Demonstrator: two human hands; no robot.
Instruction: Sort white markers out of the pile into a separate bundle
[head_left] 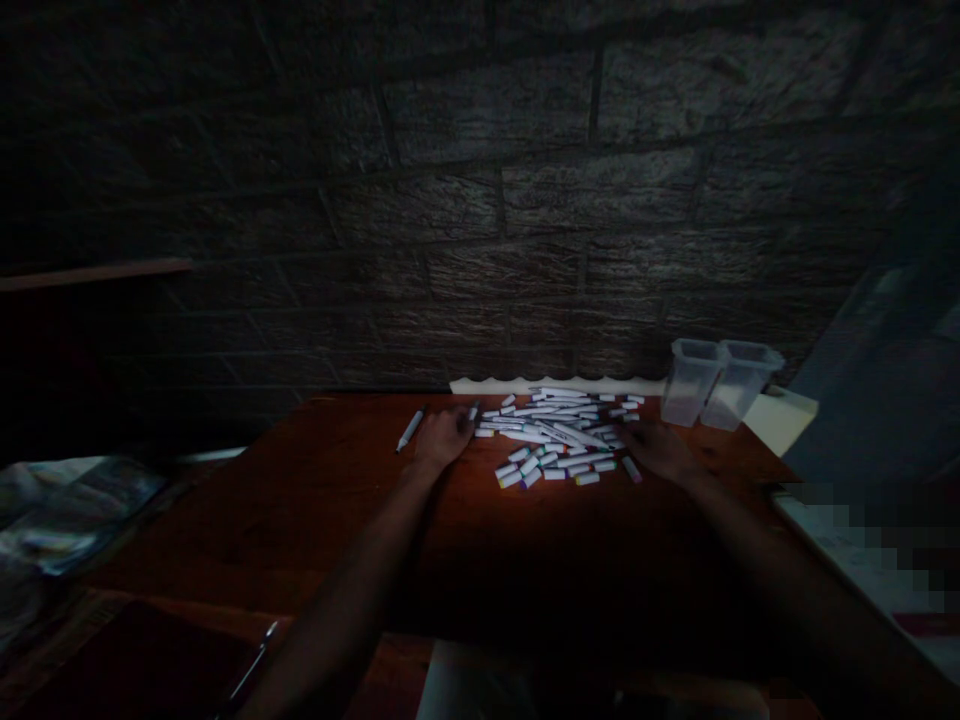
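Note:
A pile of white markers [562, 420] lies on the brown wooden table, with several loose caps [529, 468] in various colours along its near side. My left hand [444, 437] is at the pile's left edge, its fingers closed around a short, light-coloured marker [474, 411], mostly covered by the hand. Just left of that hand, a single marker [409, 430] lies apart from the others. My right hand [656, 447] reaches in at the pile's right edge. Its fingertips are in shadow among the markers, so their grip is unclear. Near it rests a pink-ended cap [631, 469].
Two clear plastic containers [691, 382] stand side by side at the back right, beside a pale yellow block-like item [780, 420]. A dark brick wall [525, 220] rises behind the wooden table [300, 500]. Plastic-wrapped things [82, 510] lie at far left.

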